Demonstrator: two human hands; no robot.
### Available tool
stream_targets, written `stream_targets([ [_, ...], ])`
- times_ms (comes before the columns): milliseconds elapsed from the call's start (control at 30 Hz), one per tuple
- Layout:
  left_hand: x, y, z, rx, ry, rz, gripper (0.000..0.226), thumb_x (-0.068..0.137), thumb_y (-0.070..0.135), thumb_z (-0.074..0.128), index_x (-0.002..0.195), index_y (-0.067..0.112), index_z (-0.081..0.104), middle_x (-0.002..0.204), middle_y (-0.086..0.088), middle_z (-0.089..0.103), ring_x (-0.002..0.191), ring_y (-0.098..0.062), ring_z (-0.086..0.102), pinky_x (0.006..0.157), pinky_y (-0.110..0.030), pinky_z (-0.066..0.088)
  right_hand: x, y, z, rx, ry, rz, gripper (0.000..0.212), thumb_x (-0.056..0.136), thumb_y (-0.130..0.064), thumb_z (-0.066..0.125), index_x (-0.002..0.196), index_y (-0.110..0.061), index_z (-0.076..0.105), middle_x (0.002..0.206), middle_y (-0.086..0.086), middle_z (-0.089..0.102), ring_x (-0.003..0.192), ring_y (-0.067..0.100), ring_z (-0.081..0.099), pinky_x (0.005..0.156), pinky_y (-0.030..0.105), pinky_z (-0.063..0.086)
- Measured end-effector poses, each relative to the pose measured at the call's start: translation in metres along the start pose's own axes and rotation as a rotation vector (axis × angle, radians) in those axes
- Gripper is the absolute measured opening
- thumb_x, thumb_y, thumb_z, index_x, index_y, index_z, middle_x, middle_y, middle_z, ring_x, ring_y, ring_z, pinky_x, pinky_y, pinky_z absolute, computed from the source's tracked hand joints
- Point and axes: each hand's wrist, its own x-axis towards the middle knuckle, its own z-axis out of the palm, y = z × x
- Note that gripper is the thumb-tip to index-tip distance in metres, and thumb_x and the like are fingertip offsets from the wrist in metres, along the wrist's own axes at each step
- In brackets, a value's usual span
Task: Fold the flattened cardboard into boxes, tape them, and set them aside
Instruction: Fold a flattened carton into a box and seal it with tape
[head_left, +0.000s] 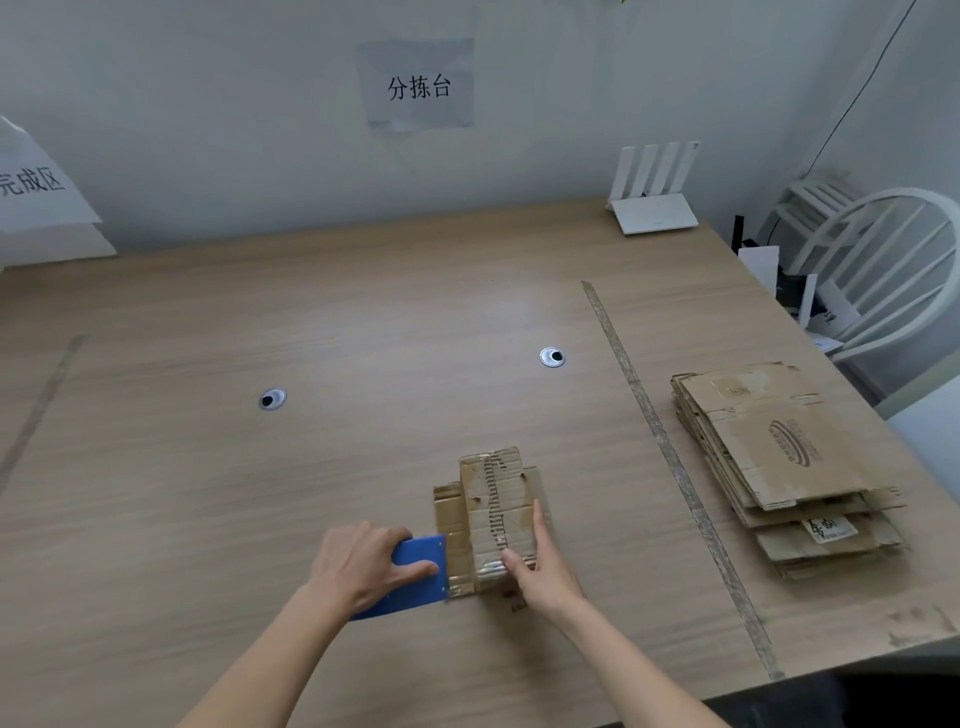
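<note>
**Taping the box seam, lower centre**

The left hand keeps a closed grip on a blue tape dispenser pressed to the small box. The right hand, fingers straight, braces the box, likely so the tape seats. Flattened cardboard waits at right on the wooden surface; a router stands against the wall.

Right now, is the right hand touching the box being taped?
Touching. The head view shows the right hand pressed against the near right side of the cardboard box, fingers lying along its edge, no gap visible.
</note>
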Motion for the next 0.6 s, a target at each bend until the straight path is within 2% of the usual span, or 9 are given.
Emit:
stream_targets([
  [67, 0.002, 0.011, 0.004, 0.04, -0.036, -0.031, 0.067, 0.078, 0.086, 0.033, 0.094, 0.029, 0.065, 0.081, 0.006, 0.068, 0.07, -0.015, 0.063, 0.059, -0.03, 0.044, 0.001, 0.001, 0.002, -0.005, -0.002, 0.008, 0.087, 0.1, -0.041, 0.057, 0.159, -0.041, -0.008, 0.163, -0.008, 0.029, 0.146, 0.02, 0.037, 0.119, 0.045, 0.032],
  [200, 0.013, 0.045, 0.02, 0.146, -0.062, -0.111, 0.062, 0.085, 0.08, 0.039, 0.086, 0.023, 0.063, 0.087, 0.001, 0.07, 0.079, -0.022, 0.067, 0.058, -0.033, 0.036, 0.003, 0.003, 0.009, 0.001, 0.02, 0.012, 0.087, 0.1, -0.04, 0.056, 0.158, -0.044, -0.009, 0.16, -0.009, 0.036, 0.141, 0.019, 0.045, 0.117, 0.044, 0.035],
  [300, 0.013, 0.06, 0.038, 0.175, -0.094, -0.089, 0.06, 0.091, 0.075, 0.041, 0.099, 0.021, 0.068, 0.095, 0.001, 0.071, 0.087, -0.022, 0.069, 0.065, -0.035, 0.042, 0.005, 0.008, 0.008, 0.006, 0.026, 0.001, 0.087, 0.099, -0.041, 0.057, 0.158, -0.043, -0.008, 0.16, -0.01, 0.036, 0.139, 0.017, 0.046, 0.117, 0.041, 0.036],
  [367, 0.014, 0.056, 0.045, 0.116, -0.035, -0.149, 0.063, 0.088, 0.079, 0.036, 0.101, 0.024, 0.065, 0.094, 0.002, 0.072, 0.085, -0.02, 0.069, 0.062, -0.033, 0.042, 0.005, 0.012, 0.003, -0.018, 0.032, -0.008, 0.087, 0.099, -0.043, 0.056, 0.157, -0.045, -0.01, 0.16, -0.012, 0.036, 0.137, 0.016, 0.048, 0.115, 0.041, 0.037],
  [467, 0.007, 0.037, 0.043, 0.048, 0.048, -0.179, 0.062, 0.087, 0.082, 0.033, 0.11, 0.031, 0.06, 0.093, 0.005, 0.072, 0.082, -0.017, 0.069, 0.061, -0.031, 0.042, 0.005, 0.011, 0.003, -0.159, 0.092, -0.046, 0.087, 0.098, -0.047, 0.05, 0.155, -0.044, -0.017, 0.167, -0.014, 0.015, 0.145, 0.016, 0.037, 0.114, 0.042, 0.039],
  [533, 0.003, 0.022, 0.042, 0.004, 0.07, -0.173, 0.06, 0.089, 0.08, 0.034, 0.119, 0.034, 0.057, 0.096, 0.005, 0.073, 0.082, -0.016, 0.069, 0.064, -0.03, 0.049, 0.004, 0.002, 0.011, -0.283, 0.163, -0.122, 0.092, 0.094, -0.057, 0.049, 0.155, -0.04, -0.018, 0.168, -0.013, 0.003, 0.15, 0.017, 0.028, 0.114, 0.043, 0.039],
  [600, 0.0, 0.011, 0.042, -0.025, 0.052, -0.173, 0.059, 0.091, 0.078, 0.036, 0.131, 0.037, 0.05, 0.1, 0.006, 0.072, 0.087, -0.017, 0.069, 0.069, -0.031, 0.052, 0.005, -0.01, 0.019, -0.391, 0.189, -0.115, 0.109, 0.082, -0.075, 0.052, 0.159, -0.032, -0.012, 0.167, -0.007, 0.005, 0.15, 0.019, 0.027, 0.112, 0.042, 0.04],
])
